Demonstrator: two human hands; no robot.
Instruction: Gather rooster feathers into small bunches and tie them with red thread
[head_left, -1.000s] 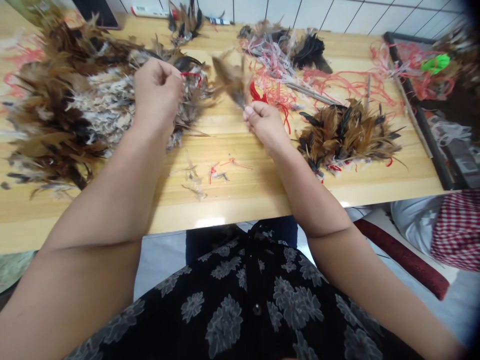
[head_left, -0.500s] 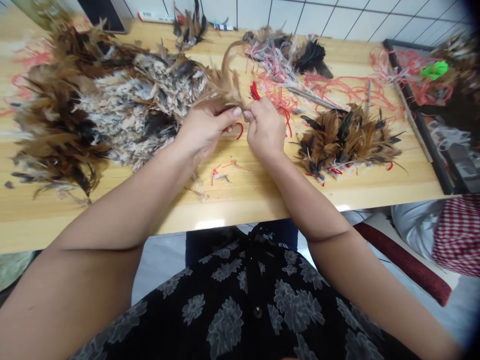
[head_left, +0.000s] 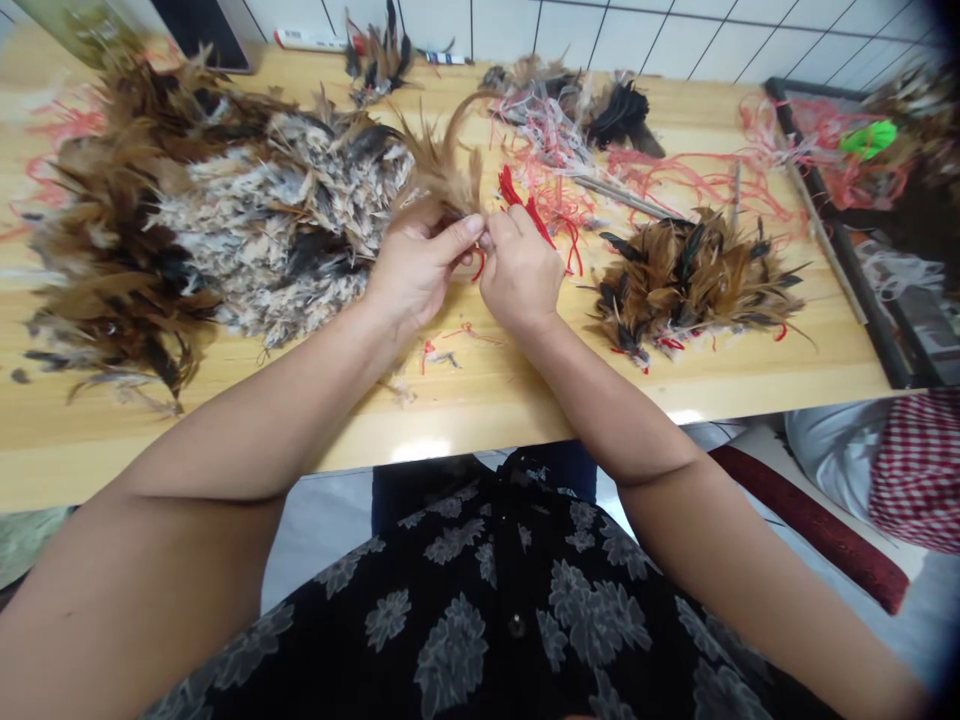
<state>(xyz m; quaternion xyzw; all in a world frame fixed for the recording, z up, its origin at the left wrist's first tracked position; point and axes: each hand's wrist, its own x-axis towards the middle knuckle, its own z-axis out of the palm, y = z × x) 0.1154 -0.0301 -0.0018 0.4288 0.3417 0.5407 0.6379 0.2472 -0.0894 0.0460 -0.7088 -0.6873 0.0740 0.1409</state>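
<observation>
Feather bunch, 1, pinched by left hand and right hand.

— What is seen across the bench?
— A big heap of brown and grey feathers is spread at the left; a smaller brown feather pile lies at the right.
— And farther back?
— Red and white string scraps are scattered beside a black feather tuft. A green scrap is spotted at the far right, and checked cloth below the bench edge.

Big feather heap lies left on the table (small feather bundle right).
</observation>
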